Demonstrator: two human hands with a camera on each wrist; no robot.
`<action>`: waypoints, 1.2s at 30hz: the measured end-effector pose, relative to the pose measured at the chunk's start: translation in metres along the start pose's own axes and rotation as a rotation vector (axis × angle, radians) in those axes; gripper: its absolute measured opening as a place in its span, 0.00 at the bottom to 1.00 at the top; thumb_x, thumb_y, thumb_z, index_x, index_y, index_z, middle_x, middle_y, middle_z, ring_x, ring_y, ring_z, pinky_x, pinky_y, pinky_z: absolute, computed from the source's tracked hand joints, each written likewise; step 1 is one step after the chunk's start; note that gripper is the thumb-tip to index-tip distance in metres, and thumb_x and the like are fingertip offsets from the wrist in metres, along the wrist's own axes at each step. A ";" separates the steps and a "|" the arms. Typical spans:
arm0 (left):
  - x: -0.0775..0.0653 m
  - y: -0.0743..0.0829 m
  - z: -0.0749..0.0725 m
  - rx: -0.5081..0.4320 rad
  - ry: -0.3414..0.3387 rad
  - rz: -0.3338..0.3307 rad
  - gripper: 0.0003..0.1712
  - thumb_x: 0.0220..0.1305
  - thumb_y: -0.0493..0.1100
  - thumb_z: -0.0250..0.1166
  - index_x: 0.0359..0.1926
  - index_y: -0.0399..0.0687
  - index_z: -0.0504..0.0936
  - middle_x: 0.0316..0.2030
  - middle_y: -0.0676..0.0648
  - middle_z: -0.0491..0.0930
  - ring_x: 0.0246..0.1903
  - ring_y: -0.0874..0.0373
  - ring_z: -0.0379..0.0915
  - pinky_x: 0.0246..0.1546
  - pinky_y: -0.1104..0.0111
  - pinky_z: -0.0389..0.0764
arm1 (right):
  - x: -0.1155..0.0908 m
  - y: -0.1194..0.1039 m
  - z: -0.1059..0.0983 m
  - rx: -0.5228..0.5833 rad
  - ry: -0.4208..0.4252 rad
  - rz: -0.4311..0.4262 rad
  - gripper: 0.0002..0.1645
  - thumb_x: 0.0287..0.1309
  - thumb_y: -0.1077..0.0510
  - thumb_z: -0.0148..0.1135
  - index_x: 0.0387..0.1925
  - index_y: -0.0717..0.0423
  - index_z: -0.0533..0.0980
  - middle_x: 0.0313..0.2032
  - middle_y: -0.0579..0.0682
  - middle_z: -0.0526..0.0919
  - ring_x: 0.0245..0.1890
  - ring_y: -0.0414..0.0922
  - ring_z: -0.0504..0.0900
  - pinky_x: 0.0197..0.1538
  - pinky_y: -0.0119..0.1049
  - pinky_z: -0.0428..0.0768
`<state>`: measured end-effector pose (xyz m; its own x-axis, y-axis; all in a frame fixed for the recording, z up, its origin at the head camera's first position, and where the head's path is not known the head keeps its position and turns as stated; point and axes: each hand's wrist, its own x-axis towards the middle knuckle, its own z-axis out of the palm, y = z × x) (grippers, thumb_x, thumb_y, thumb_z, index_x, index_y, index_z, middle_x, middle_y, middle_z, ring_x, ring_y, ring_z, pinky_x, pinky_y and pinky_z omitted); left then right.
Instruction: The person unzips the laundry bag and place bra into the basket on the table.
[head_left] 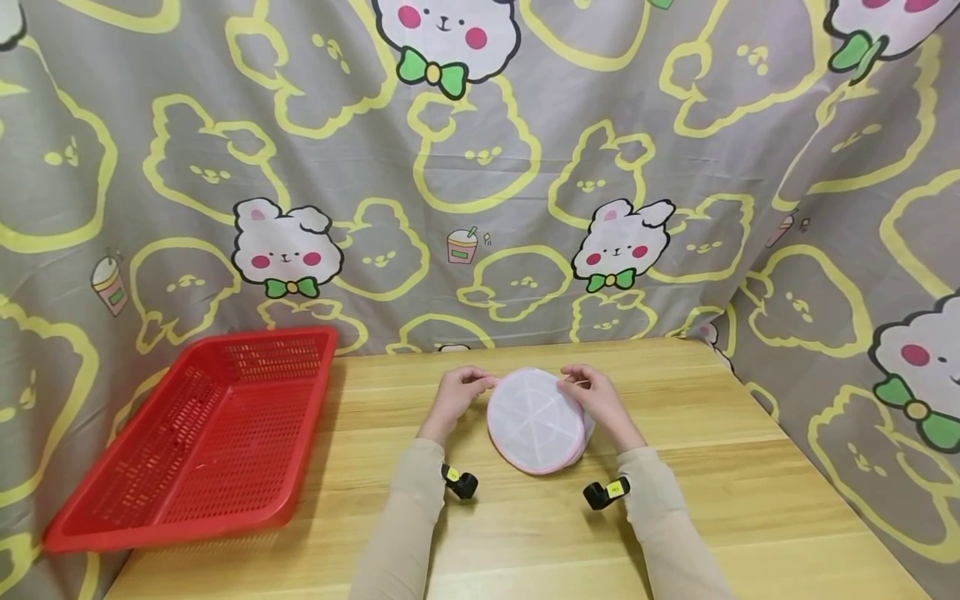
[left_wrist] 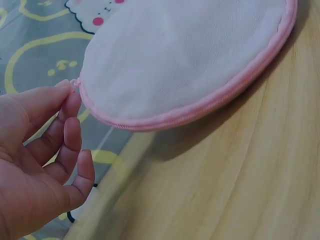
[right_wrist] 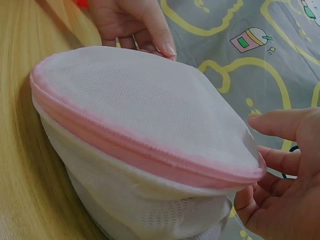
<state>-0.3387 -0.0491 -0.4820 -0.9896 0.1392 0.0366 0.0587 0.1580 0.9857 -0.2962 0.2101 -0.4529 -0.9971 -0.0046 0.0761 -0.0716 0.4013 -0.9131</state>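
A round white mesh laundry bag [head_left: 534, 421] with a pink zipper rim stands on the table between the hands, its circular top tilted toward the head camera. My left hand [head_left: 459, 398] pinches the small pink zipper pull [left_wrist: 75, 83] at the rim's left edge, thumb against index finger. The other fingers of that hand are loosely bent. On the opposite side, my right hand [right_wrist: 287, 170] holds the bag's edge, its thumb near the top and its fingers curled at the pink rim [right_wrist: 150, 156]. Below the rim, the soft mesh side [right_wrist: 150, 210] sags in folds.
A large red plastic basket [head_left: 306, 433] with slotted walls stands at the table's left. The wooden table [head_left: 517, 542] meets a grey curtain [head_left: 517, 300] with cartoon rabbits at the back and right. Small black cameras [head_left: 463, 483] are strapped to both wrists.
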 end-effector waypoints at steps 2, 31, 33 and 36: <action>-0.001 0.001 0.002 -0.016 0.011 -0.001 0.12 0.59 0.46 0.71 0.39 0.44 0.86 0.36 0.50 0.85 0.34 0.62 0.74 0.40 0.66 0.78 | 0.000 0.001 0.000 -0.003 -0.001 -0.001 0.26 0.63 0.55 0.63 0.57 0.67 0.73 0.45 0.58 0.78 0.41 0.42 0.74 0.41 0.27 0.73; -0.008 0.002 0.010 -0.032 0.014 0.007 0.10 0.59 0.46 0.70 0.37 0.44 0.87 0.39 0.48 0.84 0.39 0.61 0.75 0.45 0.64 0.78 | -0.002 0.003 0.017 -0.055 0.017 0.015 0.20 0.68 0.61 0.54 0.57 0.67 0.74 0.53 0.63 0.79 0.52 0.53 0.76 0.53 0.40 0.74; -0.008 0.002 0.009 -0.030 0.012 0.008 0.10 0.60 0.46 0.70 0.38 0.45 0.86 0.40 0.48 0.84 0.39 0.60 0.75 0.46 0.64 0.77 | -0.002 0.002 0.017 -0.044 0.017 0.023 0.19 0.69 0.61 0.53 0.57 0.67 0.74 0.54 0.64 0.78 0.53 0.53 0.76 0.55 0.42 0.74; -0.008 0.001 0.009 -0.027 0.011 0.010 0.10 0.61 0.46 0.69 0.38 0.45 0.86 0.41 0.48 0.84 0.40 0.60 0.75 0.46 0.64 0.77 | -0.001 0.001 0.018 -0.038 0.015 0.034 0.19 0.69 0.61 0.52 0.57 0.67 0.74 0.55 0.64 0.78 0.54 0.53 0.75 0.57 0.44 0.74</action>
<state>-0.3297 -0.0411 -0.4824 -0.9904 0.1296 0.0482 0.0652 0.1300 0.9894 -0.2958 0.1945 -0.4613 -0.9984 0.0227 0.0516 -0.0366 0.4354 -0.8995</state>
